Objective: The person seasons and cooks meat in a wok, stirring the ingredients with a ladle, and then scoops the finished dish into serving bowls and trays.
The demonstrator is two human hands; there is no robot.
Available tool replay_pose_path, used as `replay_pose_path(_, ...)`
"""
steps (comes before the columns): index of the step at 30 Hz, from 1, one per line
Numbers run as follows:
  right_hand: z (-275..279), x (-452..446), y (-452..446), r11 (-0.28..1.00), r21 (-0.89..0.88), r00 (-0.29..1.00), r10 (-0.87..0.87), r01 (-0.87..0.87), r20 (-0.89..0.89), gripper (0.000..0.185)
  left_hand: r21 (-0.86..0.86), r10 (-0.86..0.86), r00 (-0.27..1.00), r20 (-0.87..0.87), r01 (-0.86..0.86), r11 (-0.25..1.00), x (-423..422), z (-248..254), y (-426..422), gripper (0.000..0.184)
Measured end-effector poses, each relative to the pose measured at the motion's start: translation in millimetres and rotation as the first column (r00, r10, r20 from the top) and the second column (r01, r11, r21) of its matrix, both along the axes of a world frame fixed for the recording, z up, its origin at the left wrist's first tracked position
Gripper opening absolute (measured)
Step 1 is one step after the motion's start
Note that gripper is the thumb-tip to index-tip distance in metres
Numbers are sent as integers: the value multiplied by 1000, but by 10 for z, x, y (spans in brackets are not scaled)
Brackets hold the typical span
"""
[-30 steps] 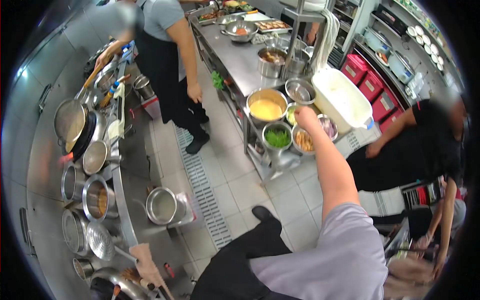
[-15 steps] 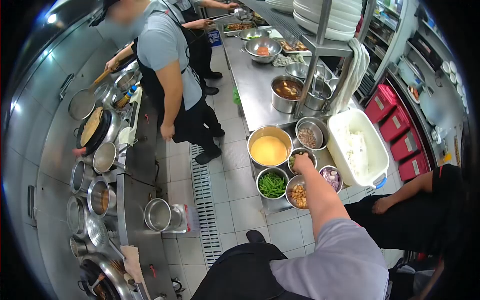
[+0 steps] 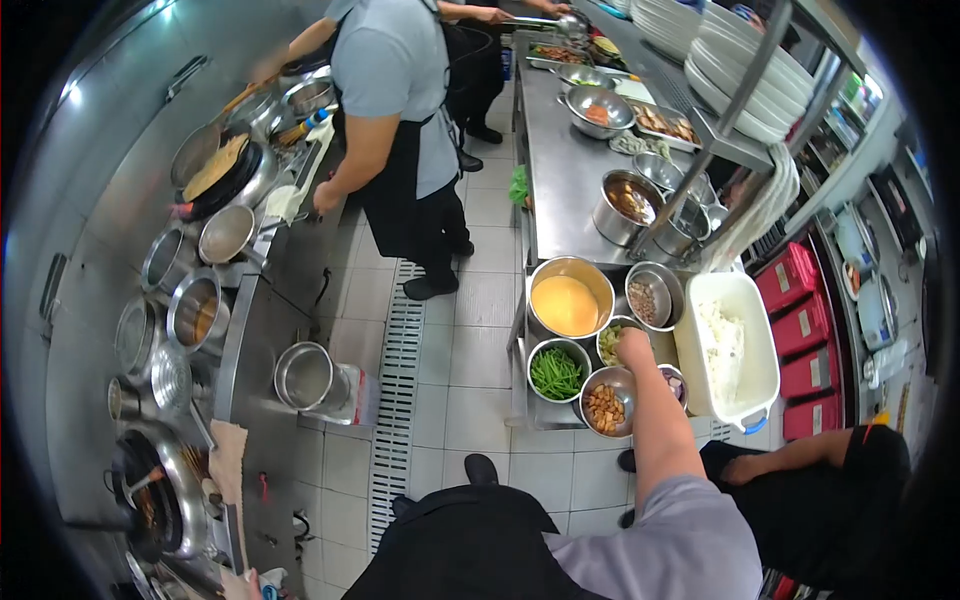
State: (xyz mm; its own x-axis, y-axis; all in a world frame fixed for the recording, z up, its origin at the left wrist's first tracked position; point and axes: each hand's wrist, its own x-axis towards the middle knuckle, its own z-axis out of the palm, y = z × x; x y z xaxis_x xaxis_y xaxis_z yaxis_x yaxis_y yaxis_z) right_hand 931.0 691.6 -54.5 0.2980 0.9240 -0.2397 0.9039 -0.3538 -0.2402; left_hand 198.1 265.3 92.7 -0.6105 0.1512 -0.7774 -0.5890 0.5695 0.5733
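Note:
My right hand reaches down over a small steel bowl of chopped pale-green food, its fingers curled together at the bowl. What they hold, if anything, is hidden. Around it stand a pot of yellow liquid, a bowl of green cut vegetables, a bowl of browned chunks and a bowl of small pinkish-brown pieces. My forearm partly covers a bowl of purple-and-white pieces. My left hand is not in view.
A white tub with white food stands to the right, near red bins. The steel counter carries pots and bowls. A co-worker stands ahead at the stove on the left; another person's arm is at right. A floor drain runs between.
The camera view has shifted, so the counter and bowls appear further right. My right hand stays at the same bowl. The co-worker at the stove is turned further away.

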Motion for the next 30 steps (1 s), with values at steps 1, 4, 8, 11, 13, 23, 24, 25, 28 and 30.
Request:
replay_pose_path(1, -2, 46, 5, 993, 83, 991, -72, 82, -110, 35, -6, 18, 1000, -1, -18, 1000, -35, -36, -105, 43)
replay_pose_path(4, 129, 251, -9, 968, 137, 925, -151, 210, -350, 23, -7, 82, 997, 0, -82, 997, -96, -154, -443, 43)
replay_pose_path(8, 825, 7, -128, 874, -80, 519, -355, 479, -777, 11, 29, 175, 984, 33, -176, 984, -180, -366, -1002, 42)
replay_pose_path(11, 1206, -672, -267, 981, 127, 640, 5, 145, -768, 5, 87, 250, 964, 91, -258, 962, -216, -640, -1541, 42)
replay_pose_path(13, 1223, -1435, -301, 990, 20, 671, 112, -143, -733, 2, 110, 319, 942, 105, -329, 938, -271, -1095, -1975, 48)
replay_pose_path(23, 1650, -7414, -2255, -2, -82, 81, 174, -997, -981, 5, 581, 358, 893, 271, -449, 679, -672, -941, -2027, 29)
replay_pose_path(24, 1788, -7944, -2484, -24, -28, 23, 209, -999, -978, 7, 606, 359, 894, 269, -447, 658, -788, -946, -2080, 29)
replay_pose_path(25, 1921, -8434, -2704, -41, 115, -122, 299, -993, -946, 9, 648, 347, 901, 260, -429, 629, -869, -991, -2155, 33)
replay_pose_path(28, 2049, -9934, -3175, 50, 223, -193, 346, -974, -918, 8, 710, 357, 898, 257, -426, 561, -1256, -919, -2264, 38)
replay_pose_path(30, 1970, -10729, -3452, 86, 340, -265, 461, -936, -847, 9, 744, 368, 891, 267, -433, 509, -1492, -851, -2263, 41)
